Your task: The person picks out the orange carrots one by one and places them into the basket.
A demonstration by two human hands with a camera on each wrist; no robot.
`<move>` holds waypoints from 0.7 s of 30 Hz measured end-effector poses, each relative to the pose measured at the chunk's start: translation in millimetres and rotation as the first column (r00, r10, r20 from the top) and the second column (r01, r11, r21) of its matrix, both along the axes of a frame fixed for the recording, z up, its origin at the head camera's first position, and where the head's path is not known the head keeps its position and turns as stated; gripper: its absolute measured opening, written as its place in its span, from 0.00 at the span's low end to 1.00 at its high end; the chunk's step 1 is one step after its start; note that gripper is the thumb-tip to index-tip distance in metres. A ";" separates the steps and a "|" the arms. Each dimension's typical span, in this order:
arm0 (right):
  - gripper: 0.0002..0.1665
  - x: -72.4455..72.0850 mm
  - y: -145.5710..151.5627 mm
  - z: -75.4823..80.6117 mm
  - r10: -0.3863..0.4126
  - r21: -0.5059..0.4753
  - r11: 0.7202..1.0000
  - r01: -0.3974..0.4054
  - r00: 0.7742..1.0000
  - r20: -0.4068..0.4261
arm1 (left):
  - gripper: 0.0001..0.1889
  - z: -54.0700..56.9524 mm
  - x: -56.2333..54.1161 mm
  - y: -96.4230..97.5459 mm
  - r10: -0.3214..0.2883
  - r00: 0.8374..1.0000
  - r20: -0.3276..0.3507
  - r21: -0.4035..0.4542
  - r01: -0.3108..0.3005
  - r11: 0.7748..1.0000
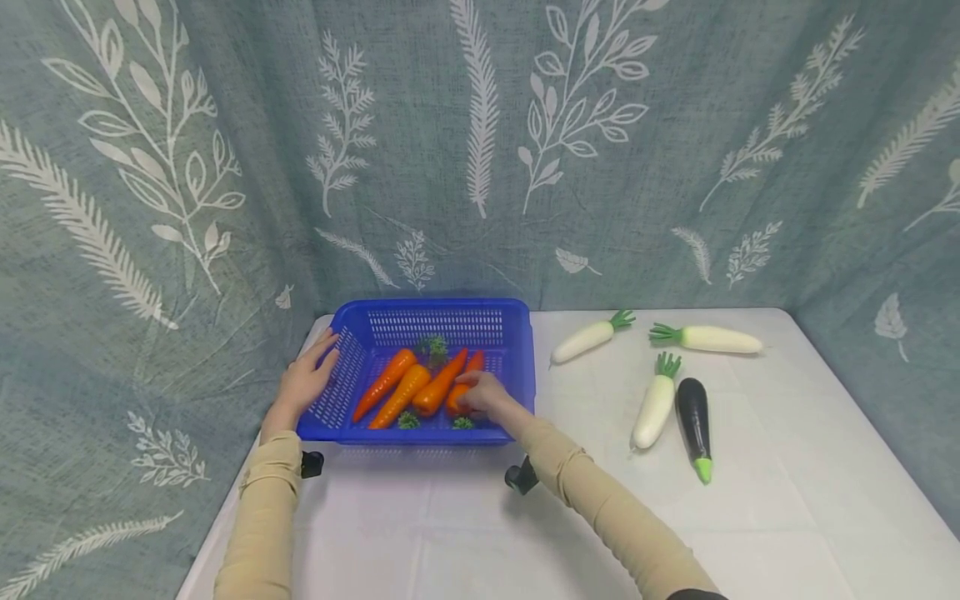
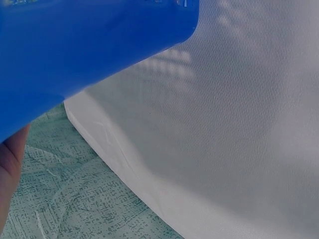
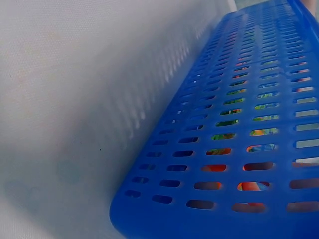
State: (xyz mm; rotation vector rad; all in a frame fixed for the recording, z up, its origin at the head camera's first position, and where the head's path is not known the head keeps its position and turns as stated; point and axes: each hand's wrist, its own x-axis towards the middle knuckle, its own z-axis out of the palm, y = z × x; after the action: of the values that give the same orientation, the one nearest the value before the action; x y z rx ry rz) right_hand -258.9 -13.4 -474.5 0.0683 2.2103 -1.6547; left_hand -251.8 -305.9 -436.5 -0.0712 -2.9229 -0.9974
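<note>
A blue plastic basket (image 1: 431,435) with slotted walls holds several orange carrots (image 1: 403,397) with frilly green tops. My left hand (image 1: 303,379) rests against the basket's left rim, its fingers extended over the edge. In the left wrist view, part of that hand (image 2: 11,162) shows beside the basket's outer wall (image 2: 94,50). Reaching over the front right of the basket, my right hand (image 1: 486,395) grips the rightmost front carrot (image 1: 454,402), partly covering it. The right wrist view shows the slotted outer wall (image 3: 224,144), with orange and green glimpsed through the holes; the hand's fingers are hidden there.
Right of the basket, on the white table (image 1: 787,467), lie three white radishes with green tops: one at the back (image 1: 585,342), one farther right (image 1: 720,339), one nearer (image 1: 654,410). A dark eggplant (image 1: 693,421) lies beside the nearest one. Patterned curtains (image 1: 420,150) surround the table.
</note>
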 end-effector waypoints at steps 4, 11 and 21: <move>0.30 -34.3 -2.8 -54.2 0.007 -0.041 0.999 -0.009 0.999 -0.044 | 0.27 -0.4 -0.3 -0.2 0.000 1.000 0.005 0.004 -0.001 1.000; 0.25 -42.6 -5.2 -65.6 -0.023 -0.037 0.999 0.022 0.999 -0.023 | 0.27 0.0 -0.4 -0.5 0.004 1.000 0.008 0.000 -0.004 1.000; 0.23 -61.1 -5.3 -92.2 -0.043 -0.112 0.993 0.045 0.999 0.024 | 0.27 0.0 0.3 0.7 -0.004 1.000 -0.019 -0.008 0.004 1.000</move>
State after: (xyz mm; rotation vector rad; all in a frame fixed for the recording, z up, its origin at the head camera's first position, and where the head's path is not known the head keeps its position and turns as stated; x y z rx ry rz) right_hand -320.1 -18.6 -566.7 0.1051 2.1100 -1.7905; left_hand -251.5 -305.2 -436.6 -0.0860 -2.9107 -0.9804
